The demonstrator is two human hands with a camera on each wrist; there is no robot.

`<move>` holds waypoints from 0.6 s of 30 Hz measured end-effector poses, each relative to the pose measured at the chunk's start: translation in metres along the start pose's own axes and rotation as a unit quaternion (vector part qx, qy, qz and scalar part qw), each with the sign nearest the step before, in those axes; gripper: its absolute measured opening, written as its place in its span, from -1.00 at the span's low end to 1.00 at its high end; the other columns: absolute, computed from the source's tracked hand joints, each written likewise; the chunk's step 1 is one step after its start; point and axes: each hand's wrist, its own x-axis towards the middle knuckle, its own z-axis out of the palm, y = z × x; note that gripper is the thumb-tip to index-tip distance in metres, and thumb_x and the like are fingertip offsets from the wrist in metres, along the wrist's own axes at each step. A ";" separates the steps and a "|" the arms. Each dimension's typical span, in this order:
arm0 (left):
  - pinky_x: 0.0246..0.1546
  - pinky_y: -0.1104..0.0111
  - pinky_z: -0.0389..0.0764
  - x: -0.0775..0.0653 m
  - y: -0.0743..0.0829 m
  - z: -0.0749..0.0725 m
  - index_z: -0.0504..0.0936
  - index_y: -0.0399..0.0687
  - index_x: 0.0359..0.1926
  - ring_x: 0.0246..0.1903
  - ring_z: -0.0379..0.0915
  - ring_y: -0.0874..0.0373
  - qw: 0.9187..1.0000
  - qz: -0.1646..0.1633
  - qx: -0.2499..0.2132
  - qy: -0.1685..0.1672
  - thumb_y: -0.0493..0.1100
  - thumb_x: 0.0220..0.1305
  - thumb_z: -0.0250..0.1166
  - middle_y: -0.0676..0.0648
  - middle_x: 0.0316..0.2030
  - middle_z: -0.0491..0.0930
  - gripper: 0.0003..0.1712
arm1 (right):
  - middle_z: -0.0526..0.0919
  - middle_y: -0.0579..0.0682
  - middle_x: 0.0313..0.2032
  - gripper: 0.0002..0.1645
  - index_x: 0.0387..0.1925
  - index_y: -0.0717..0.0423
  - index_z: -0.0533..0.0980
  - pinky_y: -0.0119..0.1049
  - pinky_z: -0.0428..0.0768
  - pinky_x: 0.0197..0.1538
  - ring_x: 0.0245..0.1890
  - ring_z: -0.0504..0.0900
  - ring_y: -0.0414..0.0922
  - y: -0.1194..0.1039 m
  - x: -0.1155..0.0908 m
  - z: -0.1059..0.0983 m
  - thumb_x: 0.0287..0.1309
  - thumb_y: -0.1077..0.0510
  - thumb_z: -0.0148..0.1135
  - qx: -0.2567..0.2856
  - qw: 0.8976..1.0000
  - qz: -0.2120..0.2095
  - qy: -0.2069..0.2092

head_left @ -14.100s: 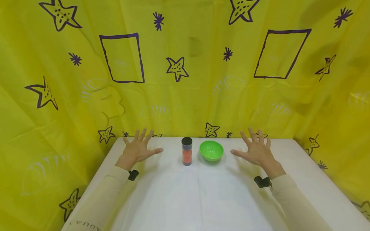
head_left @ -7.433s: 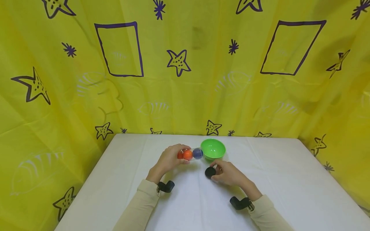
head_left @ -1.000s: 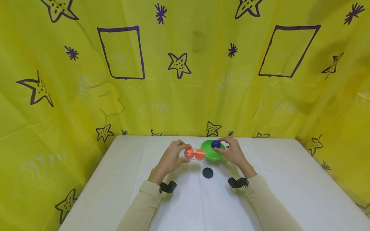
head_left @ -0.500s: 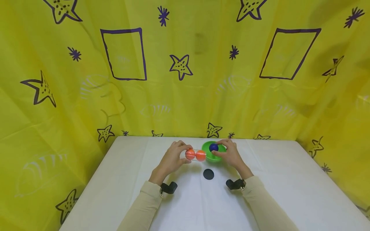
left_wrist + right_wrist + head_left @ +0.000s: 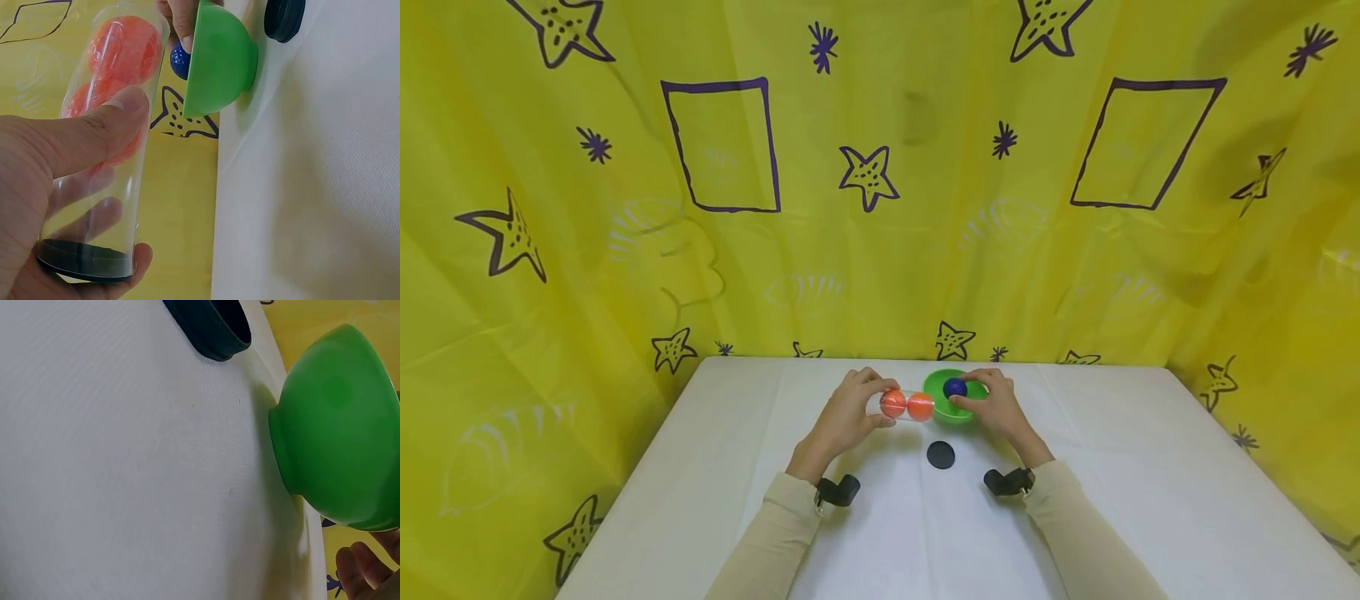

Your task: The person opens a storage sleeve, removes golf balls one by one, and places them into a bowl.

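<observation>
My left hand (image 5: 844, 412) grips a clear plastic tube (image 5: 122, 200) that lies sideways in the air, its uncapped end toward the bowl. Two orange balls (image 5: 921, 406) sit inside, near that end; a black cap (image 5: 87, 259) closes the other. Between thumb and fingers, my right hand (image 5: 1002, 404) pinches a blue golf ball (image 5: 955, 387) over the green bowl (image 5: 951, 414). In the left wrist view the ball shows right at the bowl's rim. The right wrist view has the bowl hiding the ball and most of the fingers.
A loose black cap (image 5: 941, 455) lies on the white table (image 5: 887, 533), in front of the bowl and between the forearms. Yellow patterned curtains (image 5: 880, 275) hang behind the table and at both sides.
The tube, first standing capped, was picked up and uncapped. Its loose cap now lies on the table. The blue ball left the tube, and the right hand has shifted slightly left with it.
</observation>
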 end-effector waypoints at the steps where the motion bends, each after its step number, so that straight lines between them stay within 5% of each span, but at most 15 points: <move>1: 0.00 0.17 0.50 0.000 0.000 0.000 0.70 -0.01 0.11 -0.04 0.37 0.05 1.000 0.000 -0.001 0.000 -0.19 0.06 0.60 -0.05 -0.04 0.60 -0.46 | 0.34 0.27 0.33 -0.40 0.19 0.18 0.56 0.33 0.27 0.37 0.33 0.17 0.23 0.000 0.000 0.000 0.22 -0.04 0.45 -0.001 1.000 0.000 -0.001; 9: 0.00 0.17 0.52 0.000 0.000 0.001 0.70 0.02 0.10 -0.03 0.37 0.07 1.000 -0.002 0.006 0.003 -0.18 0.07 0.59 -0.03 -0.04 0.60 -0.48 | 0.46 0.28 0.28 -0.69 0.00 0.18 0.64 0.21 0.42 0.30 0.34 0.24 0.25 0.003 0.001 -0.003 0.30 0.11 0.36 0.002 0.999 -0.047 0.027; 18: 0.00 0.17 0.52 0.000 0.002 0.000 0.70 0.01 0.10 -0.03 0.38 0.06 1.000 -0.005 0.005 -0.001 -0.18 0.08 0.59 -0.03 -0.04 0.60 -0.48 | 0.46 0.30 0.28 -0.67 0.05 0.21 0.62 0.22 0.42 0.32 0.33 0.28 0.27 0.002 -0.003 -0.010 0.33 0.13 0.32 0.005 0.998 -0.052 0.040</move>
